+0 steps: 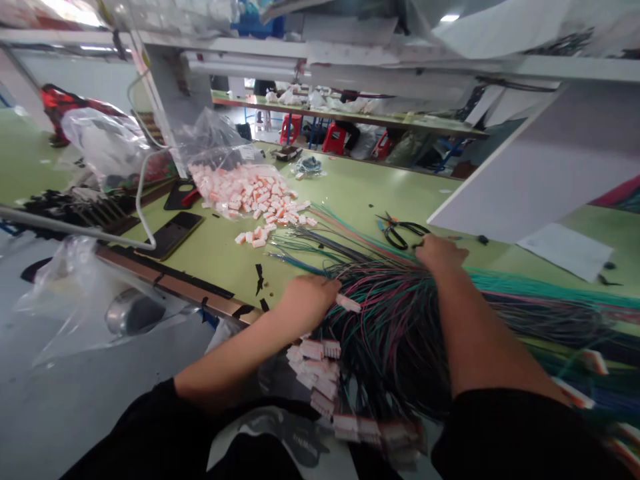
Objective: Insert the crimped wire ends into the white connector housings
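Observation:
My left hand point(311, 301) is closed at the left edge of a thick bundle of thin wires point(390, 313), its fingertips among them. Just right of those fingertips lies a white connector housing point(349, 303). My right hand point(441, 255) is over the far side of the bundle, close to the black handles of a pair of pliers point(400, 230); its fingers are turned away and partly hidden. Loose wire ends point(287, 257) fan out left toward the pile of housings. Wired connectors point(317, 373) hang in a cluster at the near edge, below my left hand.
A bag spills white-and-orange housings point(250, 190) onto the green table point(345, 180). A phone point(173, 235) lies at left, beside a bent white rod point(143, 200). Black tape pieces point(259, 279) are near the front edge. A white panel point(540, 160) and paper point(565, 251) stand right.

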A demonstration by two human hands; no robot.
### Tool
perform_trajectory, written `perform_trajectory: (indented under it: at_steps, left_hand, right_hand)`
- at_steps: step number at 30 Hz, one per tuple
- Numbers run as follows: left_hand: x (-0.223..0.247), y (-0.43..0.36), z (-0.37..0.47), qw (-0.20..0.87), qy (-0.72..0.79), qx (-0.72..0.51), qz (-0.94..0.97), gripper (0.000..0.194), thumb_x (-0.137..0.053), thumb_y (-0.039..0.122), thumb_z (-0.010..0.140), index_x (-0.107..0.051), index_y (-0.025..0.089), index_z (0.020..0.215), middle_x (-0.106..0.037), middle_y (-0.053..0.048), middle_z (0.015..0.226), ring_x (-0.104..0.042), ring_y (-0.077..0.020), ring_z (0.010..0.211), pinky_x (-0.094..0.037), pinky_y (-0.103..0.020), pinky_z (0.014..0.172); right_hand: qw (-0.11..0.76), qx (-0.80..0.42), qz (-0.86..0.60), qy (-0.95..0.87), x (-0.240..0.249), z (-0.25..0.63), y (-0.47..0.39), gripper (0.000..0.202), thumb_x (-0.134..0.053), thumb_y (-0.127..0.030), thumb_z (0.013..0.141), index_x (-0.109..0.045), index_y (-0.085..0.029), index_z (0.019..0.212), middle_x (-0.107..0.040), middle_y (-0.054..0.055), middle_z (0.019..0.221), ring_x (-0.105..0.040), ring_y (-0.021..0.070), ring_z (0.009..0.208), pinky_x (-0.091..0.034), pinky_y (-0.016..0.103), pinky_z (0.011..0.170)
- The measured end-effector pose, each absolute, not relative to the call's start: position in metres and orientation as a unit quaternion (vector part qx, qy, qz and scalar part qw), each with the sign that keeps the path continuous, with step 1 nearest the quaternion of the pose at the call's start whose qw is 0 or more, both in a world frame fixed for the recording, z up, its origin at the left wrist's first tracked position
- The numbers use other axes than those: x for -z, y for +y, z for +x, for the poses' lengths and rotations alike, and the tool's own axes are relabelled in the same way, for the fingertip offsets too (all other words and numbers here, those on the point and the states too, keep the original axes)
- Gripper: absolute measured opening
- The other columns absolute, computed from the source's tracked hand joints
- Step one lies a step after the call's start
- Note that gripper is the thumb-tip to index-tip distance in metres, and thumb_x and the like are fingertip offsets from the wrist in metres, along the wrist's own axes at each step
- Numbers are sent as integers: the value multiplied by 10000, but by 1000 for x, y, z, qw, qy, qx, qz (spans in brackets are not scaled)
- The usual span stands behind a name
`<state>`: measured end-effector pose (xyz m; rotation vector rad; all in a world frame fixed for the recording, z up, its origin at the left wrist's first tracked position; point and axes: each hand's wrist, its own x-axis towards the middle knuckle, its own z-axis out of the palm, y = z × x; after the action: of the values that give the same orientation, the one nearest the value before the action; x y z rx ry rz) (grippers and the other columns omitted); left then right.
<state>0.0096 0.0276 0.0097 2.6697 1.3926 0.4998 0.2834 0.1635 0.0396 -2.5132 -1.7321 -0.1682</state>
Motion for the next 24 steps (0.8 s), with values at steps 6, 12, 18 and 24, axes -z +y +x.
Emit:
perform_trajectory:
  at_steps: [6, 12, 18, 24]
  left_hand:
    - [-5, -1, 30, 95, 423, -126, 892, 200, -435, 171, 845, -625, 144, 902, -675, -102, 861, -636, -237, 851, -490, -355, 743]
    - [-1, -8, 28, 101, 430, -140, 886, 227, -415, 158, 856, -631, 123, 916, -678, -125, 867, -635, -238, 877, -491, -365, 788]
    - [4, -9, 6, 200, 413, -289, 840, 249, -446, 177, 849, -625, 140, 1019, -689, -111, 1025, -636, -197, 938, -502, -323, 836]
    - [14, 3, -19, 310, 432, -414, 739, 258, -436, 163, 841, -666, 131, 952, -717, -91, 942, -659, -170, 869, -510, -281, 798]
  right_hand:
    - [117, 49, -686, -716, -47, 210, 153, 397, -411, -179, 820, -604, -112, 1161, -635, 173, 1114, -572, 265, 1024, -399, 364, 819]
    - [53, -105, -447, -887, -36, 123, 123, 231, -495, -246, 792, -703, -177, 866, -706, 44, 862, -609, 160, 764, -404, 240, 659]
    - [-17, -10, -474, -880, -17, 112, 102, 268, -434, -166, 804, -702, -172, 813, -704, 97, 910, -604, 199, 822, -363, 266, 647]
    - [53, -89, -456, -884, -5, 126, 113, 270, -441, -208, 811, -709, -182, 838, -706, 49, 895, -587, 158, 816, -357, 236, 673]
